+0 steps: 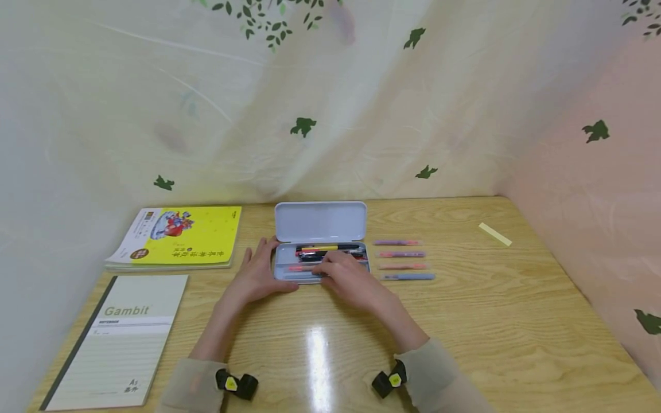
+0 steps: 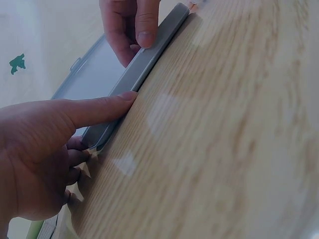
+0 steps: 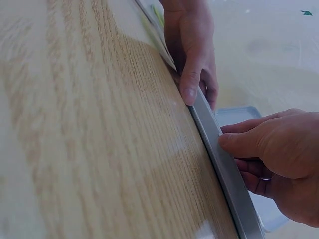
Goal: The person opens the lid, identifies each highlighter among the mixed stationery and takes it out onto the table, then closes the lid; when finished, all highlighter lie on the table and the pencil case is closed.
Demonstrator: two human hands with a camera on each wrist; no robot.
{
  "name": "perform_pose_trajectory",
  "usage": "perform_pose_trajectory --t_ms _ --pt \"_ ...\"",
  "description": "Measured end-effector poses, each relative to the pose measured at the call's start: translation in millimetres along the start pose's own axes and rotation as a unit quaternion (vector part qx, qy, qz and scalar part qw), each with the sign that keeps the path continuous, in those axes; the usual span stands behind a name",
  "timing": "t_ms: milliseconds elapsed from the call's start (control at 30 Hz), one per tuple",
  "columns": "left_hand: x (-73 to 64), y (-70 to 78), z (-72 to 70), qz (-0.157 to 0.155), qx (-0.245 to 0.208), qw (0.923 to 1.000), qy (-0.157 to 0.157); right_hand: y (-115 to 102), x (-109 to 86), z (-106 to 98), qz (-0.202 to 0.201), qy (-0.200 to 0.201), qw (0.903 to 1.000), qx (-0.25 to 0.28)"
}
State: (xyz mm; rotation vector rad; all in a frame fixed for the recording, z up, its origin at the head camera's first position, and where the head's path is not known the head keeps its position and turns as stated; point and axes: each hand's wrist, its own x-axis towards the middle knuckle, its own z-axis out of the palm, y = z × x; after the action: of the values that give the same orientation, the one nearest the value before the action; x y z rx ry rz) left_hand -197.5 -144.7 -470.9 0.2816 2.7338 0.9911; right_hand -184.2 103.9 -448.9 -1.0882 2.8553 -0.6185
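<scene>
An open pale-blue metal pencil case [image 1: 320, 222] stands on the wooden table, its lid tipped back. Several dark pens [image 1: 330, 248] lie in its rear part. My left hand [image 1: 254, 275] grips the case's left end; in the left wrist view, the thumb lies along the front wall and the fingers bend round the end. Inside the front part is a pinkish-orange pen [image 1: 300, 268]. My right hand [image 1: 351, 280] reaches over the front wall with curled fingers at that pen's right end, which they cover. In the right wrist view, the right fingers [image 3: 244, 144] dip behind the case wall.
Right of the case, several coloured pens [image 1: 403, 254] lie in a column. A pale yellow strip [image 1: 494, 234] is farther right. At left lie yellow-covered books [image 1: 206, 229] and a Gambit notebook [image 1: 124, 338]. A patterned curtain [image 1: 361, 115] hangs behind the table.
</scene>
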Motion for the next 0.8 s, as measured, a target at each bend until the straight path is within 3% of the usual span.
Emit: perform_pose_trajectory --t_ms 800 --pt "0.3 -0.2 0.3 -0.003 0.004 1.0 -0.001 0.9 -1.1 -3.2 0.013 0.006 0.9989 0.044"
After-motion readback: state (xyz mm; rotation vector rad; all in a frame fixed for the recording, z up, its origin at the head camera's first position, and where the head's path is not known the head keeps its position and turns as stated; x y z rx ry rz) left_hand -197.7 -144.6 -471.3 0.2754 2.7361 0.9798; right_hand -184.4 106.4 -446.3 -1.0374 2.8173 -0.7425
